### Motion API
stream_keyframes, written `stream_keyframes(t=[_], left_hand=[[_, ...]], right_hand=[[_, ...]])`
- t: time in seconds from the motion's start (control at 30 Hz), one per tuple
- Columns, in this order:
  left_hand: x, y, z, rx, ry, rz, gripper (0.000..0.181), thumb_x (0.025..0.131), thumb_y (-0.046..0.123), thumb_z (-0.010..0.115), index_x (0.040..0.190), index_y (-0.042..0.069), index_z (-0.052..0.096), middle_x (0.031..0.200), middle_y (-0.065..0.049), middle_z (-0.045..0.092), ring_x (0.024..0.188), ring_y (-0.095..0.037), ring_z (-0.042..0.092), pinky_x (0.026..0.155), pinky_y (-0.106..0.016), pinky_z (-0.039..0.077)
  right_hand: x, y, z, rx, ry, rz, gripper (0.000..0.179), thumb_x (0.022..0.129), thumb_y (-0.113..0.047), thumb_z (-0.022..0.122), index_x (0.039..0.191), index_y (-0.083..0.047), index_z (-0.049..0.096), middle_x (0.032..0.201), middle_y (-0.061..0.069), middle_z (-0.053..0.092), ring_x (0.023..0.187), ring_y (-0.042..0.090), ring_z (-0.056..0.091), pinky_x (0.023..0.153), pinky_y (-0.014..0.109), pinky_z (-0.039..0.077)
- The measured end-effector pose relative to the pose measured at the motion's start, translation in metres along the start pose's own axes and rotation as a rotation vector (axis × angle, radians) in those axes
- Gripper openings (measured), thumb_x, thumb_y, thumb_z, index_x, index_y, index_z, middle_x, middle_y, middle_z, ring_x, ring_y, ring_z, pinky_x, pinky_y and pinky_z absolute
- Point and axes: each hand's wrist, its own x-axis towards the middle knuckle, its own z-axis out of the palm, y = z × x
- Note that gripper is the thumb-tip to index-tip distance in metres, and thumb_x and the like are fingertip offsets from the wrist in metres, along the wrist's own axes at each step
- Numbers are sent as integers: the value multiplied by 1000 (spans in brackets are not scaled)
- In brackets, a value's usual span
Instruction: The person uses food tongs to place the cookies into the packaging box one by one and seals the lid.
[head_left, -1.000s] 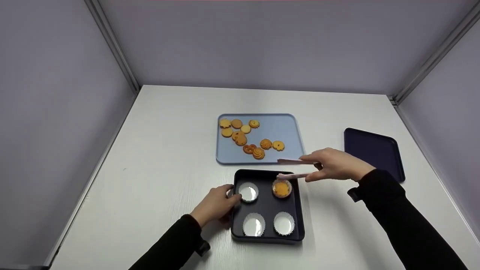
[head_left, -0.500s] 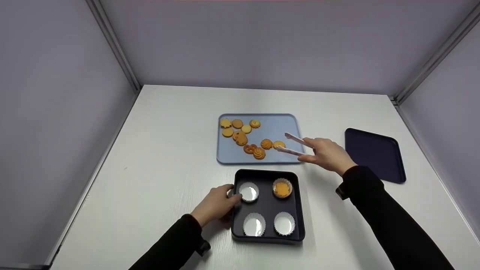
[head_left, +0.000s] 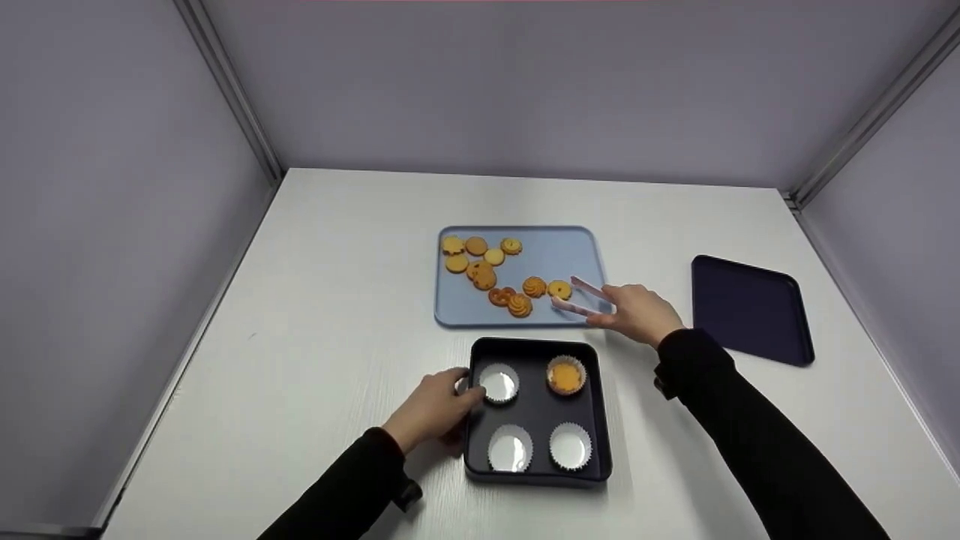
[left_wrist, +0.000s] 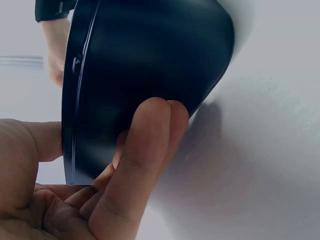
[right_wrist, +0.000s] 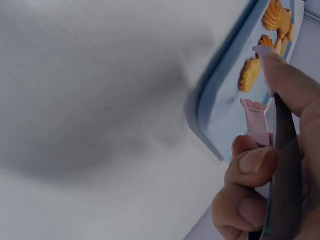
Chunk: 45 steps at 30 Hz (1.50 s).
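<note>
My left hand [head_left: 433, 409] grips the left wall of a dark square baking pan [head_left: 536, 409], thumb over the rim and fingers against the outer side [left_wrist: 150, 55]. Inside the pan stand several white paper cups; the back right cup [head_left: 566, 375] holds an orange-yellow cookie. My right hand [head_left: 637, 311] holds pink-tipped tongs [head_left: 574, 307] with their arms spread apart. The tong tips are over the right part of the light blue tray [head_left: 555, 240], beside a flower-shaped cookie [head_left: 559, 289]. In the right wrist view the tongs' pink tip [right_wrist: 256, 117] hangs close by that cookie.
More cookies, round, swirled and pretzel-shaped, lie on the left and front of the blue tray, among them a swirl cookie [head_left: 520, 304]. A dark flat tray [head_left: 754, 311] rests at the right. Grey panels [head_left: 510, 90] enclose the white table [head_left: 337, 285].
My right hand has moved from above the pan's back right corner, forward and left, to the blue tray, bringing the tong tips beside the flower-shaped cookie. My left hand has stayed on the pan.
</note>
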Motion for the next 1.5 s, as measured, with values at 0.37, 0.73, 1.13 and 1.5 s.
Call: stream_keyframes(t=[0.37,0.73,1.13,1.5], left_hand=[[0,0,0,11,-1,-11,58,100,35,62,141,-5,55,124,-25,67,107,-32,68,100,-50,51],[0,1,1,0,-8,-17,59,100,35,62,142,-5,54,119,-23,70,101,-29,69,99,-49,52],[0,2,1,7,-1,-11,58,100,35,63,142,-5,55,120,-23,69,102,-30,69,99,-50,52],[-2,3,-1,9,1,-18,57,101,34,61,142,-5,54,129,-25,66,108,-32,67,100,-50,51]], right_hand=[[6,-4,7,-21,27,2,36,93,-37,73,107,-4,65,95,16,69,86,35,65,68,51,50],[1,0,12,-87,67,-51,44,98,-34,69,129,-4,64,119,24,69,108,46,65,86,62,53],[-13,0,0,20,134,-156,55,98,-37,69,142,-5,60,107,17,72,94,34,66,84,53,52],[-24,-17,-12,111,95,-480,47,94,-32,76,132,-5,67,77,-5,54,70,11,46,65,29,39]])
